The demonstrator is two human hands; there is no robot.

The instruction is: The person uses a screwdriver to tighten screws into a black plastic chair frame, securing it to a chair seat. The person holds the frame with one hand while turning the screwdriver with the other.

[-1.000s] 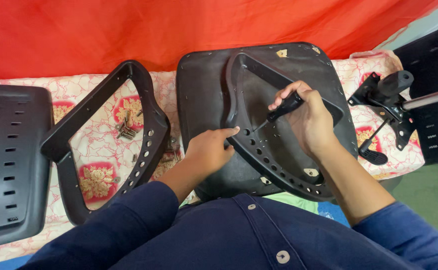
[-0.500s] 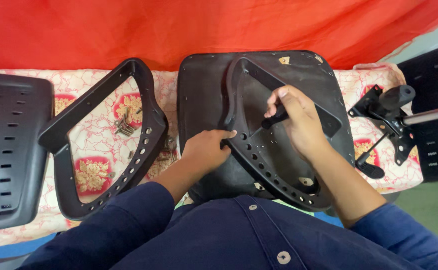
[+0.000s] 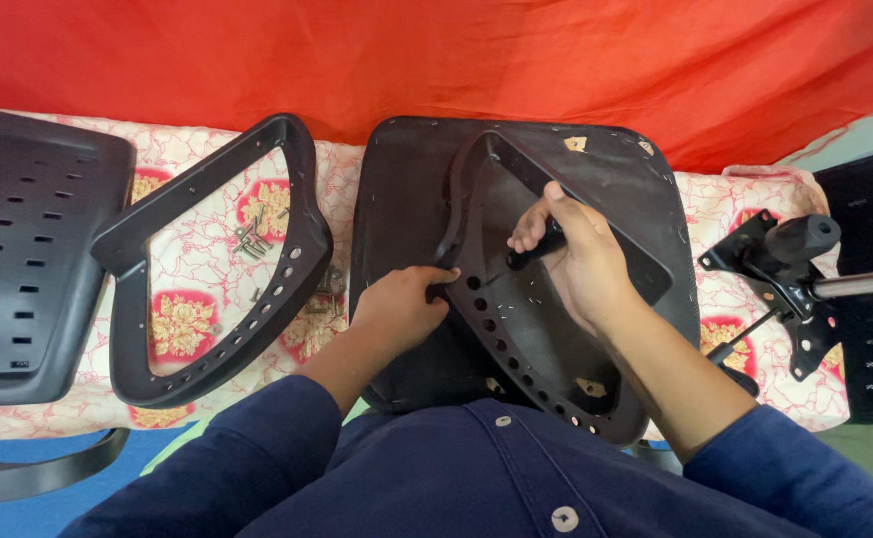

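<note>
R hand [image 3: 581, 264] fingers are closing round a black screwdriver handle [image 3: 534, 251], tip pointing down-left onto the black frame [image 3: 516, 329] lying on the chair seat underside [image 3: 401, 214], centre of frame. L hand [image 3: 401, 309] fingers are curling over the frame's left edge, pressing it w/ no tool held. Left of centre, a second black frame [image 3: 212, 344] is lying on the floral-cloth counter [image 3: 197, 159] w/ loose screws [image 3: 252, 239] inside it; a chair mechanism [image 3: 790, 269] is sitting at far right.
</note>
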